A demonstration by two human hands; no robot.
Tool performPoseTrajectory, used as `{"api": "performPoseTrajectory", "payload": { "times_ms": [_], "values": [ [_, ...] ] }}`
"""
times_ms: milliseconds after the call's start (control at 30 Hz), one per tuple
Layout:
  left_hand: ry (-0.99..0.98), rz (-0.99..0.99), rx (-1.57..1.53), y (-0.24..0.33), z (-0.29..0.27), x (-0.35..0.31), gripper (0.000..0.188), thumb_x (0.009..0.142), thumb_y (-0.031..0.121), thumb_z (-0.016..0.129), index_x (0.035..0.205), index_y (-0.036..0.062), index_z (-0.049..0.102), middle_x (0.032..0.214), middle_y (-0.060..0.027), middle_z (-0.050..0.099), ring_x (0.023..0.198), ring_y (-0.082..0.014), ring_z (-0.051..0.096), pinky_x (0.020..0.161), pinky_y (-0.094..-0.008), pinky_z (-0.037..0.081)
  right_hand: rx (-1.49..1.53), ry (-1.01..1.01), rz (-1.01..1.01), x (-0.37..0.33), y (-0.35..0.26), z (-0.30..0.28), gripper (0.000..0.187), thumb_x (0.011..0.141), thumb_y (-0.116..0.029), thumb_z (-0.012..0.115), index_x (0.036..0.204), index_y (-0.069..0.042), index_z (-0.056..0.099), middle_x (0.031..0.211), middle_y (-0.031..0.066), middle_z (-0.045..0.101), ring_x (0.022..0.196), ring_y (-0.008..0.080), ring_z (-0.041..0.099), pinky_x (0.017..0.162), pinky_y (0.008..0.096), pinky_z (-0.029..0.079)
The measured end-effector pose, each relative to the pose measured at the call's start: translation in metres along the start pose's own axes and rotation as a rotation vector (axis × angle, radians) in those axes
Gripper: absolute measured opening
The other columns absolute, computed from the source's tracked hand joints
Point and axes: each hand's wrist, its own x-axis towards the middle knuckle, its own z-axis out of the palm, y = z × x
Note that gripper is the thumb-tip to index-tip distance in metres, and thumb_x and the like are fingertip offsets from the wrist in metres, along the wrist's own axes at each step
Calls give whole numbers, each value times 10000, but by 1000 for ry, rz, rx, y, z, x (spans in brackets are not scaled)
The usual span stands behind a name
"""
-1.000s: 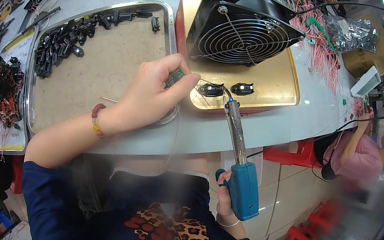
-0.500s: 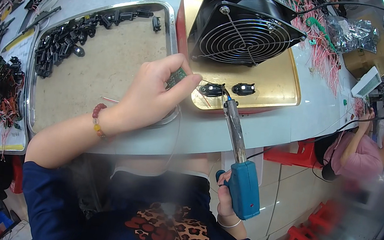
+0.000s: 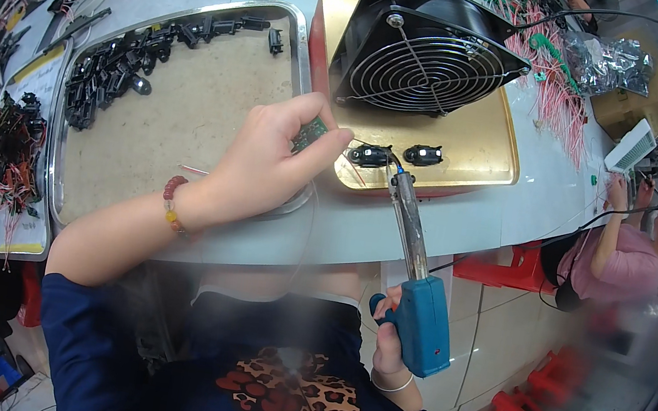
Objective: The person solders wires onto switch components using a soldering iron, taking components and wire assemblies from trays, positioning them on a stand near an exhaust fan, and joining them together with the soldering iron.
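My left hand [image 3: 265, 150] pinches a small green circuit board [image 3: 311, 131] between thumb and fingers, with thin wires running from it toward a small black housing [image 3: 368, 156]. In my right hand [image 3: 388, 344] is a blue soldering gun [image 3: 423, 328], gripped by its handle. Its bent tip is at the right end of that housing; whether it touches is too small to tell. A second black housing [image 3: 424, 154] lies just to the right. Both rest on a gold-coloured tray [image 3: 481, 143], below a black fan [image 3: 429, 60] with a wire grille.
Left of me, a metal-rimmed tray [image 3: 190, 119] holds several black housings [image 3: 117, 71]. Beyond it stands a tray piled with wired boards [image 3: 15, 136]. Red-and-white wires [image 3: 557, 107] lie at the far right, near a cardboard box [image 3: 637, 106]. A person in pink [image 3: 621, 251] sits at right.
The view has shifted slightly, so the table things appear a little further right. Both hands keep their holds, and the soldering tip stays by the same housing.
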Motion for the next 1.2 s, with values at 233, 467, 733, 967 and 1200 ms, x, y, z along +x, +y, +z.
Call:
{"api": "performPoseTrajectory", "payload": {
  "times_ms": [233,467,733,967,1200],
  "values": [
    [-107,-133,1,14,-4,-2,178,935,137,605,841,-5,554,723,0,564,709,-36,467,620,-218,390,31,-21,-50,7,-11,-8,291,823,-266,614,1008,-44,577,851,60,576,864,249,539,772,371,428],
    [-23,42,-6,0,2,2,249,900,219,635,806,-3,570,595,-91,532,537,-107,450,501,-289,369,74,38,-17,6,-8,-4,335,831,-313,605,1002,-27,580,865,77,570,865,248,535,774,370,426],
    [-26,35,15,1,-11,3,237,898,219,639,817,6,575,616,-103,563,564,-128,507,528,-306,408,155,-12,-9,11,-9,1,366,827,-302,604,1048,-13,567,900,80,561,856,222,531,790,350,424],
    [-5,187,-31,-9,-1,-6,215,891,214,636,885,5,589,764,-173,614,690,-263,613,642,-372,481,387,79,-61,-14,55,-12,546,835,-322,567,1222,55,489,1048,90,512,787,144,471,715,282,384],
    [33,163,-77,1,3,-5,226,856,203,646,786,2,570,654,-152,605,607,-265,605,566,-373,448,403,80,-241,12,14,9,450,904,-258,529,1246,33,490,1109,112,545,760,163,507,677,295,415]
  ]
}}
